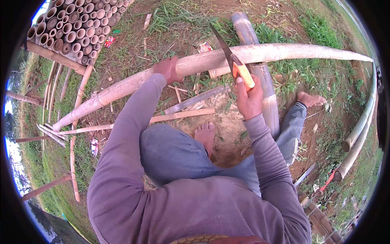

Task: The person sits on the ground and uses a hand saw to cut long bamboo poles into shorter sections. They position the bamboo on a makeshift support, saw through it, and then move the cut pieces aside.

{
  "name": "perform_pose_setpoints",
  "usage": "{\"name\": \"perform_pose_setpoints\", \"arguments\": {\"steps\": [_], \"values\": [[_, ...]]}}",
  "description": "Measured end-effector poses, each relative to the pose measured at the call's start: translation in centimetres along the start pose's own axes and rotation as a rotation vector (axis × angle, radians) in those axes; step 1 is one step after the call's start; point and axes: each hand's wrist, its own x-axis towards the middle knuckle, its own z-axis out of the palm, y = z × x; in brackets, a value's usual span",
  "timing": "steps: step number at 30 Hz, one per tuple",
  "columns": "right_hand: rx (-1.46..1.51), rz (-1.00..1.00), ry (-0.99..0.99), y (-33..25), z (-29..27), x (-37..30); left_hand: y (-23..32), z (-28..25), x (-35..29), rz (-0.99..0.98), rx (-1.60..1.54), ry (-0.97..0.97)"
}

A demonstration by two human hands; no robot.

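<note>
A long pale bamboo pole [284,52] runs from the lower left, rising across the view to the far right. My left hand [167,69] is wrapped over it left of the middle, fingers closed around its far side. In my right hand [250,96] is a handsaw [242,74] with an orange handle. Its dark blade points up and to the left, crossing over the pole; I cannot tell whether the teeth touch it. Beneath the pole, a thicker greyish bamboo log [269,93] lies crosswise near my right hand, bearing it.
Stacked cut bamboo pieces [75,30] fill a rack at the upper left. Bamboo strips [183,114] lie before my legs, with sawdust on the ground. Two more poles [357,144] lie at the right, near a blade [304,175] and a red-handled tool [328,179]. My bare feet rest on soil.
</note>
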Motion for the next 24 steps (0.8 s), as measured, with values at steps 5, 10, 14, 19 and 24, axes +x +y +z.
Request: {"name": "perform_pose_setpoints", "arguments": {"steps": [5,10,14,19,24], "values": [[-0.217,0.085,-0.107,-6.4,-0.1,6.1,0.8,0.1,-0.5,0.008,0.04,0.046],[-0.068,0.073,-0.115,-5.9,-7.0,-8.0,-0.1,-0.3,-1.6,-0.023,0.015,0.027],[-0.127,0.122,-0.099,-6.9,-11.7,-14.5,0.2,0.3,-1.4,0.0,0.005,0.04],[-0.137,0.05,-0.08,-3.7,0.3,3.2,1.2,-0.4,-0.3,0.034,0.014,0.055],[-0.133,0.04,-0.177,-5.0,-1.8,1.2,0.0,-0.6,-1.7,-0.016,-0.026,0.051]]}}
